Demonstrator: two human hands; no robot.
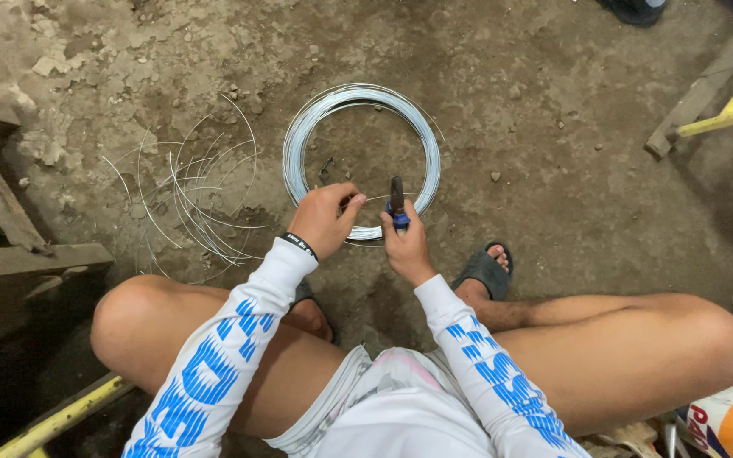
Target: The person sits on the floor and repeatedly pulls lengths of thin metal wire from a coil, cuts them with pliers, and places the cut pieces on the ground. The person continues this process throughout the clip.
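left hand [326, 216] is pinching a wire strand [372, 198] taut off the coil [361, 161] at frame centre | right hand [405, 242] is gripping blue-handled cutters [397, 203] closed at that strand, coil lying flat for pull-off | cut pieces [193, 199] are piling centre-left, within reach

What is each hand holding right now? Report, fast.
Left hand: closed, pinching a strand of wire off the wire coil.
Right hand: closed around blue-handled pliers, held at the strand.
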